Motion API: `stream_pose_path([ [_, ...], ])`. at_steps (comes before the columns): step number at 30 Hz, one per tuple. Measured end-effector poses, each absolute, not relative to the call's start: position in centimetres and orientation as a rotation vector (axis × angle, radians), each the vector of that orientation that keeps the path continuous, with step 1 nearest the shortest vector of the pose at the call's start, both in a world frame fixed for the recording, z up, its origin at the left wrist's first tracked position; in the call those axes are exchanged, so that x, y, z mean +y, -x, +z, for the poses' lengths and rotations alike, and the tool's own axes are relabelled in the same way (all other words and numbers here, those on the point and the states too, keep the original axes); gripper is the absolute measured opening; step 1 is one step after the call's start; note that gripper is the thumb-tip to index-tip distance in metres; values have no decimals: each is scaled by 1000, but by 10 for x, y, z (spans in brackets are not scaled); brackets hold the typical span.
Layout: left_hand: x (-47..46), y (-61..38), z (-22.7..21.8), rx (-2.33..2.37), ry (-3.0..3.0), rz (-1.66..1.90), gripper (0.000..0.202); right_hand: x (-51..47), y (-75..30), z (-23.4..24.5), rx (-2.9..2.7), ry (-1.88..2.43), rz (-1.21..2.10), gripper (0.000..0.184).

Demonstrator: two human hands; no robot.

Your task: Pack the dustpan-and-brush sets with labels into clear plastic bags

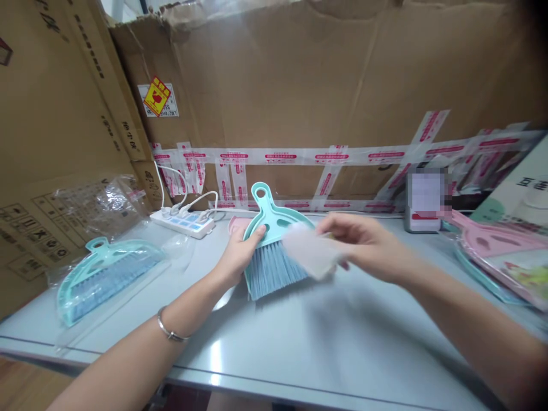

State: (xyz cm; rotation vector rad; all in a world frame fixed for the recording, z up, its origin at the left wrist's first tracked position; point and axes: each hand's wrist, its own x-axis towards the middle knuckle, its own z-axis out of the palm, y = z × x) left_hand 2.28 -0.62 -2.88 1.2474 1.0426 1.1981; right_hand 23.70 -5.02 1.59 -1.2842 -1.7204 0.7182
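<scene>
Left hand [240, 254] grips the teal brush-and-dustpan set [276, 260] by its nine o'clock edge, pinning it mid-desk [325, 342], I judge, to steady it while my right hand [363, 245] pinches a blurred translucent sheet [310, 251] at its three o'clock.

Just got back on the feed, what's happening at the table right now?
A person's left hand holds a teal plastic dustpan with a blue-bristled brush nested in it, over the grey table. The right hand pinches a blurred, translucent white sheet in front of the bristles. A second teal dustpan set in a clear bag lies to the left, a pink dustpan in packaging to the right.
</scene>
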Motion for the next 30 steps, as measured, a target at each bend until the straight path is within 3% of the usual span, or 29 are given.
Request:
stream_pose_path([
  [4,-6,-24,-29,972,-1041,1122,44,-36,-206,1,-1721,1236,946,26],
  [17,-1,-14,-21,899,-1167,1008,47,-26,-219,-11,-1637,1322,733,21],
  [22,-2,-11,-18,970,-1349,1025,47,-25,-220,-21,-1573,1255,611,25],
  [25,-2,-8,-12,969,-1259,1108,48,-28,-218,-25,-1243,1044,388,45],
  [27,-3,-6,-8,944,-1199,1173,49,-32,-212,-26,-1028,926,507,57],
  [30,-7,-9,-6,853,-1163,1220,49,-41,-197,-25,-961,835,1142,54],
])
